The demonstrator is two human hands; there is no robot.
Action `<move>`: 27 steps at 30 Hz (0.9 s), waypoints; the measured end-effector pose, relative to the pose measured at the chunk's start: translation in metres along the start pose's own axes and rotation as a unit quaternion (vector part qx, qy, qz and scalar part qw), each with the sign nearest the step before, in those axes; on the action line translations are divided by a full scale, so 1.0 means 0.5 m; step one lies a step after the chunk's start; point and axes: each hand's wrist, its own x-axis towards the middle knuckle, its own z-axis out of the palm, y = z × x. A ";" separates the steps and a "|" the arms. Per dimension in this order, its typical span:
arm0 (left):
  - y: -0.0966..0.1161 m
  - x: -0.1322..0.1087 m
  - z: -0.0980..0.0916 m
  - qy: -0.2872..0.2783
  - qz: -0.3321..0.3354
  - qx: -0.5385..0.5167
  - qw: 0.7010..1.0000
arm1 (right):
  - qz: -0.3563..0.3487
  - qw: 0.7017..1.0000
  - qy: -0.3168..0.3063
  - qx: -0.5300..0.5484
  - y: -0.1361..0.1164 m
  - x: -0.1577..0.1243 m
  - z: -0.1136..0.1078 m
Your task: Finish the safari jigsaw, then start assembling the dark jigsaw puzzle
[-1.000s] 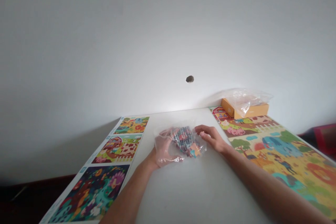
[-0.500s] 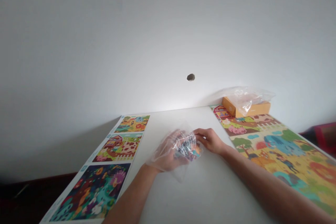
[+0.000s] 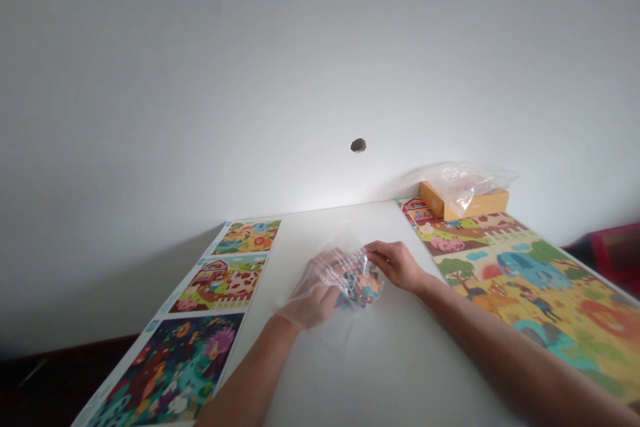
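Here, clear bag [image 3: 347,241] with colourful pieces [image 3: 363,291] inside, over middle of table [image 3: 385,367]. Left hand [image 3: 316,293] inside bag, fingers loosely curled beside pieces; cannot tell if they grip any. Right hand [image 3: 367,250] at bag's right edge, thumb and fingertips pinched together on it. Left of bag: column of three printed pictures [image 3: 220,283]. Right of bag: big animal picture [image 3: 540,300]. Beyond bag, to right: yellow box [image 3: 480,205], crumpled plastic [image 3: 465,180] on top. Hole [image 3: 358,145] in wall [image 3: 310,80] beyond bag.

Glossy, crinkled clear plastic bag [image 3: 340,280], smooth tabletop [image 3: 390,360], paper picture sheet [image 3: 220,283], matt cardboard box [image 3: 475,205], matt wall [image 3: 200,80]
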 end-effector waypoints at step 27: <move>0.065 0.028 -0.025 -0.108 -0.125 0.014 0.986 | 0.112 0.993 0.024 0.022 0.011 0.008 0.006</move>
